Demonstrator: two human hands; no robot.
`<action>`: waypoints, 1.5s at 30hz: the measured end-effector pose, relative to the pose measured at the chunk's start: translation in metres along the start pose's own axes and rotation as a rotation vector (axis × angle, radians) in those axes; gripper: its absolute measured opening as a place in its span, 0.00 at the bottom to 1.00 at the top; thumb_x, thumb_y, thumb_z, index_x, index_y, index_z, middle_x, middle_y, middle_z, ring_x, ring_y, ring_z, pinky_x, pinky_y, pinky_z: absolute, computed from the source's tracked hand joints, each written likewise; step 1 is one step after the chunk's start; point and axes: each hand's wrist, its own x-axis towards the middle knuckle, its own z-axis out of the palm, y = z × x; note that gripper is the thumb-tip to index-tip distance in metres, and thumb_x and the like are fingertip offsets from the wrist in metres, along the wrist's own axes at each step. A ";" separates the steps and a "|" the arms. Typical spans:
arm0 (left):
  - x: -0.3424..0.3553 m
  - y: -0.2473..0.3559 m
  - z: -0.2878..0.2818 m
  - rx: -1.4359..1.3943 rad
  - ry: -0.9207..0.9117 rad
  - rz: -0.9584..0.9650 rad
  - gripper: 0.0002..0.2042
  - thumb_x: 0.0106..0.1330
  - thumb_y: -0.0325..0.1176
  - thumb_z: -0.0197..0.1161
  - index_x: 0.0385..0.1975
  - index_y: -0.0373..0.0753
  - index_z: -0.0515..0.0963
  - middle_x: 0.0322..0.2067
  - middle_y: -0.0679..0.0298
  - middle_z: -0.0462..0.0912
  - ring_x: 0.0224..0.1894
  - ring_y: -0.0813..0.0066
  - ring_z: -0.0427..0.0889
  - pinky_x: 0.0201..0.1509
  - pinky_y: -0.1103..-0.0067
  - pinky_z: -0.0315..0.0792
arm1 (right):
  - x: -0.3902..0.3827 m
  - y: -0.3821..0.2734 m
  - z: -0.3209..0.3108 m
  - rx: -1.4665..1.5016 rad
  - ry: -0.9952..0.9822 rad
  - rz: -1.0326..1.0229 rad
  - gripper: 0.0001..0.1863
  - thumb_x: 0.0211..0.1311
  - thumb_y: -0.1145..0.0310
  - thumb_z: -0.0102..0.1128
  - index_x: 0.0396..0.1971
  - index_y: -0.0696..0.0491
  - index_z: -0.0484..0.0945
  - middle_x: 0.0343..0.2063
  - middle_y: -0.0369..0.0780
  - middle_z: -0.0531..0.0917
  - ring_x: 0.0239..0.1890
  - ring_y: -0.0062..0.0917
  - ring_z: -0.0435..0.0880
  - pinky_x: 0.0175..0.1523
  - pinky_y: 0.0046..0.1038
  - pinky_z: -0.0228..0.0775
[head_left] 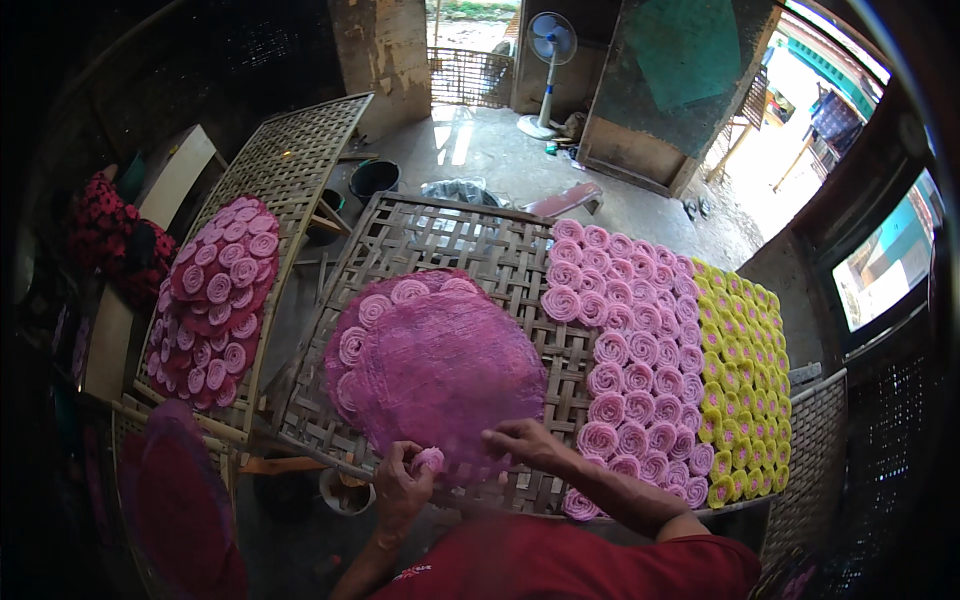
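My left hand is closed around a small pink rosette at the near edge of the bamboo rack. Just right of it, my right hand hovers with its fingers drawn together over the lower right of a thin round purple sheet; whatever they pinch is too small to make out. Beneath the sheet's left and upper edges, several pink coiled rosettes show on a dark pink base. The sheet lies on the woven bamboo rack.
Rows of pink rosettes and yellow-green ones with pink centres cover the rack's right side. Another rack at left bears pink rosettes on dark pink sheets. Behind are a black bucket and a standing fan.
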 end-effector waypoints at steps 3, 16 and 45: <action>-0.001 0.030 0.011 -0.094 -0.226 0.086 0.13 0.59 0.28 0.69 0.42 0.35 0.78 0.41 0.53 0.83 0.43 0.53 0.84 0.47 0.63 0.78 | -0.012 0.009 0.031 0.619 -0.080 0.142 0.25 0.76 0.49 0.55 0.54 0.58 0.78 0.43 0.41 0.86 0.40 0.27 0.88 0.38 0.30 0.82; 0.041 -0.072 -0.007 0.346 0.273 -0.111 0.28 0.53 0.34 0.78 0.54 0.30 0.80 0.51 0.53 0.79 0.58 0.51 0.75 0.64 0.61 0.70 | 0.026 0.032 -0.152 -0.142 0.837 -0.107 0.17 0.65 0.67 0.64 0.50 0.60 0.81 0.41 0.45 0.87 0.41 0.30 0.87 0.44 0.30 0.77; 0.112 -0.138 -0.032 -0.084 0.530 -0.286 0.16 0.70 0.39 0.62 0.44 0.28 0.81 0.39 0.55 0.85 0.41 0.61 0.82 0.52 0.68 0.74 | -0.110 0.090 0.062 -0.296 1.776 -0.234 0.17 0.61 0.68 0.68 0.49 0.57 0.82 0.48 0.44 0.85 0.55 0.40 0.80 0.64 0.39 0.68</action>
